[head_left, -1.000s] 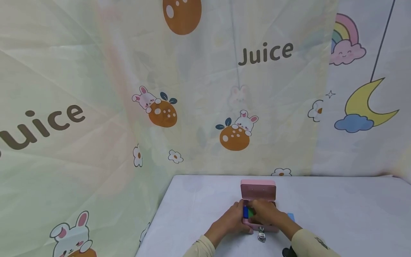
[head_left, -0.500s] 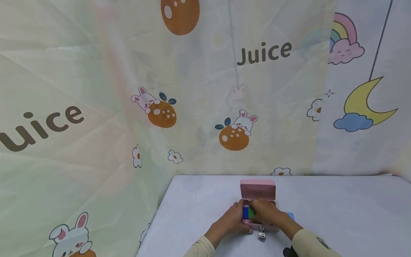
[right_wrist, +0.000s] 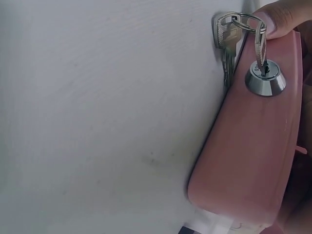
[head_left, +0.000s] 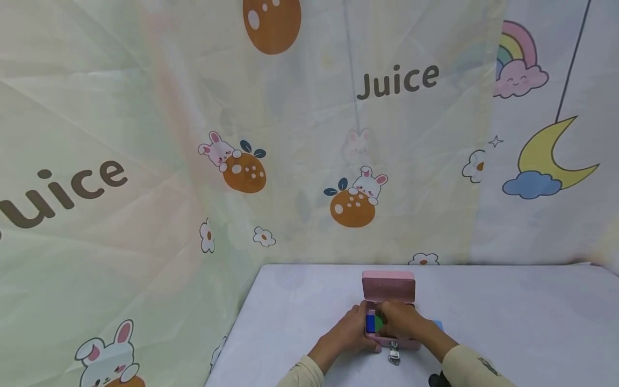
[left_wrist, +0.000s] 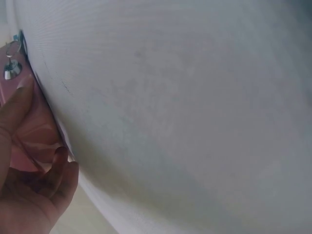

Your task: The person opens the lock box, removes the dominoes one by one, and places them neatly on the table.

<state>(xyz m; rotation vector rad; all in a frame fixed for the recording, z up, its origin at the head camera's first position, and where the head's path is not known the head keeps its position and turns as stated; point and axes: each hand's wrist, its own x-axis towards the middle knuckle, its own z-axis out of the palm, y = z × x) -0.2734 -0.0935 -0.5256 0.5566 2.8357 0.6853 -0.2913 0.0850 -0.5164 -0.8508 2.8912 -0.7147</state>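
Note:
A pink metal cash box (head_left: 388, 289) stands on the table with its lid raised. My left hand (head_left: 345, 330) grips its left side, thumb on the front wall, as the left wrist view shows with the thumb and fingers (left_wrist: 61, 178) against the pink metal. My right hand (head_left: 398, 318) reaches down into the box; its fingertips are hidden, and I cannot tell what they hold. Beside them inside lies a blue and green piece (head_left: 371, 323). A key sits in the front lock (right_wrist: 265, 80), with a second key (right_wrist: 228, 41) hanging from the ring.
The white-covered table (head_left: 300, 295) runs back to a printed curtain (head_left: 290, 134). A light-blue item (head_left: 438, 325) shows partly behind my right forearm. Something black (head_left: 437, 380) lies by my right sleeve. The right wrist view catches a small black corner (right_wrist: 186, 230) beside the box.
The blue and green piece has shifted slightly toward the front of the box, and a pale strip shows behind it. The left hand keeps its place; the right hand has barely moved.

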